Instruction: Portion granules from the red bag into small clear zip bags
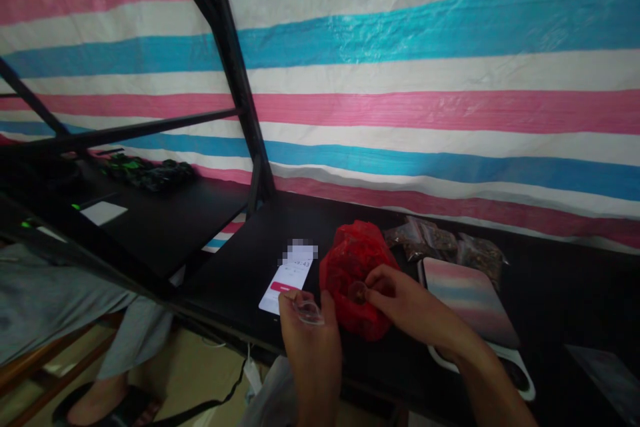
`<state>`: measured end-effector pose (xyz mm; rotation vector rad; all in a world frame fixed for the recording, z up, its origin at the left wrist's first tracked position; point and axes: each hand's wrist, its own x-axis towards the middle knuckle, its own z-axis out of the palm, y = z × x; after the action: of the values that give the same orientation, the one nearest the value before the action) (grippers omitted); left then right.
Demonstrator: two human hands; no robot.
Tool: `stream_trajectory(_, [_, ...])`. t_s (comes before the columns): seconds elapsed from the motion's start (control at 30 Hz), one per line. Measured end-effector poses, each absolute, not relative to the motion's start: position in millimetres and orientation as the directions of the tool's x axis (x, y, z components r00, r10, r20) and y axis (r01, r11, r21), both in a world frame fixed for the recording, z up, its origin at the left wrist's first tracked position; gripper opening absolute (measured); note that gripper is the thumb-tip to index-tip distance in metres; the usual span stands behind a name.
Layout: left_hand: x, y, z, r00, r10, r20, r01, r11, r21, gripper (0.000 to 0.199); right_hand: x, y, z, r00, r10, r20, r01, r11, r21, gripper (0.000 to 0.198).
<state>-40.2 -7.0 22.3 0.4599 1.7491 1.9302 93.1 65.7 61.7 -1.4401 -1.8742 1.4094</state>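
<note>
My left hand [311,340] is closed on a clear plastic bag [307,311], which looks small with its mouth spread between thumb and fingers. My right hand [395,293] pinches a small clear round cup [357,292] inside the mouth of a red plastic bag [356,247]. The red bag sits on the black table, its contents dark and hard to make out. Just beyond my left hand lies a lit phone [290,279]. Under my right forearm is a scale [473,300] with a shiny flat top.
Several clear bags of brown dried bits [440,240] lie behind the scale. A flat clear plastic piece [607,373] rests at the right on the black table [225,280]. A black metal post [237,80] rises at left. Beside it sits a person in grey trousers [65,307].
</note>
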Motion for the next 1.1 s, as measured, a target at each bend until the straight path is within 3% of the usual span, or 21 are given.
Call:
stream_trajectory(0.13, [-20, -17, 18, -0.77, 0.629, -0.108, -0.139, -0.001, 0.99, 0.036, 89, 57, 59, -0.473, 0.845, -0.248, 0.499, 0.025, -0.866, 0.005])
stream_trajectory(0.33, [-25, -12, 18, -0.715, 0.674, -0.187, -0.267, -0.016, 0.964, 0.044, 100, 63, 65, -0.463, 0.834, -0.3, 0.522, -0.017, -0.853, 0.006])
stream_trajectory(0.6, [-36, -15, 19, -0.757, 0.653, 0.012, 0.0, -0.019, 1.0, 0.042, 113, 78, 43, -0.308, 0.95, -0.05, 0.695, 0.189, -0.694, 0.006])
stream_trajectory(0.73, [-22, -19, 14, -0.678, 0.734, -0.046, -0.051, 0.016, 0.999, 0.039, 106, 72, 43, -0.366, 0.928, -0.069, 0.695, 0.223, -0.683, 0.011])
stream_trajectory(1.1, [-22, -12, 19, -0.64, 0.768, -0.022, -0.107, -0.061, 0.992, 0.041, 101, 60, 61, -0.401, 0.906, -0.134, 0.765, 0.25, -0.594, 0.025])
